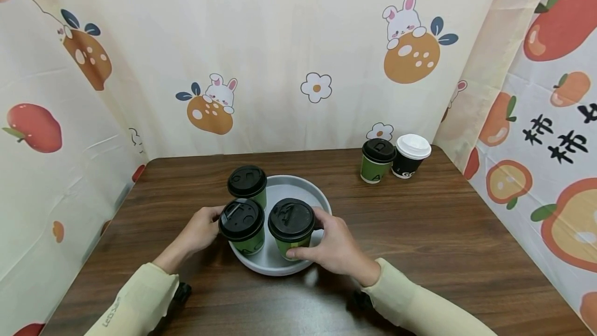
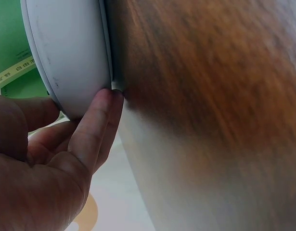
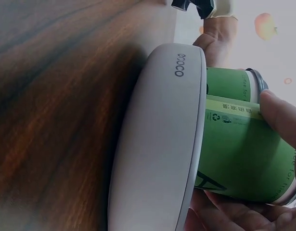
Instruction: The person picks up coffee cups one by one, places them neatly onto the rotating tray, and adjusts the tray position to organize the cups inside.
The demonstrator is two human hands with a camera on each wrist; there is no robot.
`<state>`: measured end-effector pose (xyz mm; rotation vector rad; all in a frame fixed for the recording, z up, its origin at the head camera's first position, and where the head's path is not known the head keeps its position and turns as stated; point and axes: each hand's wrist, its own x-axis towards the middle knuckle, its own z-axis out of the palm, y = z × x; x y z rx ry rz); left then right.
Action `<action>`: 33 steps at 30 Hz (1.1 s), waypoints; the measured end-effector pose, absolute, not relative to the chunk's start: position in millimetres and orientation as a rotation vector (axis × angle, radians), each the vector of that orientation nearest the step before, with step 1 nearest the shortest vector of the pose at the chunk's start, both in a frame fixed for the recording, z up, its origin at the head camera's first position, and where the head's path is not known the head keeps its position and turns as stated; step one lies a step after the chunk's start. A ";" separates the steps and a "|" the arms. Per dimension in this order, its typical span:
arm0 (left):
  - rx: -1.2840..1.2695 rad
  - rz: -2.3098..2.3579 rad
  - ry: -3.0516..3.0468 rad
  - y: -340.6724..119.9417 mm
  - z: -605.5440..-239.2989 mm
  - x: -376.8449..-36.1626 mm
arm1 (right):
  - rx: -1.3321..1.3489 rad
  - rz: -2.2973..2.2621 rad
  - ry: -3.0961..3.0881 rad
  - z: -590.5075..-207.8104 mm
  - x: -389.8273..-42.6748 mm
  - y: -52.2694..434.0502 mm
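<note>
Behind my desk [image 1: 420,232] hangs a pale cloth [image 1: 280,40], printed with fruits and rabbits. On the desk, left of the middle, lies the round grey tray [image 1: 298,185], close in front of me; I think it is placed so because both arms can reach it comfortably. Its raised rim probably prevents the cups from sliding off.

My left hand [image 1: 203,228] grips the left side of the tray, the thumb at the rim and the fingers at the lower edge, I believe to keep it steady. My right hand [image 1: 336,243] grasps the near right cup [image 1: 290,226], thumb on the near side and other fingers around the right side. I hold its body and not its lid, likely because a lid could come off. The rim hides its bottom, so I cannot tell whether it touches the tray.

The near left cup [image 1: 242,227] and the far left cup [image 1: 247,185] stand upright at the tray's left side, which leaves space on the right. At the far right of the desk, a green cup [image 1: 374,165] and a black cup [image 1: 409,159] stand close together, well apart from the tray.
</note>
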<state>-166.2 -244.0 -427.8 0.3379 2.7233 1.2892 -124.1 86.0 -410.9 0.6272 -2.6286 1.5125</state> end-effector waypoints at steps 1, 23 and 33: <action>0.334 1.290 2.726 -244.0 -428.1 -166.2 | 0.631 1.507 -2.630 -411.2 -124.0 85.8; 0.326 1.280 2.732 -245.8 -428.3 -167.9 | 0.763 1.523 -2.609 -416.3 -122.7 83.3; 0.329 1.267 2.747 -245.3 -429.0 -167.4 | 0.782 1.516 -2.614 -419.0 -122.8 83.7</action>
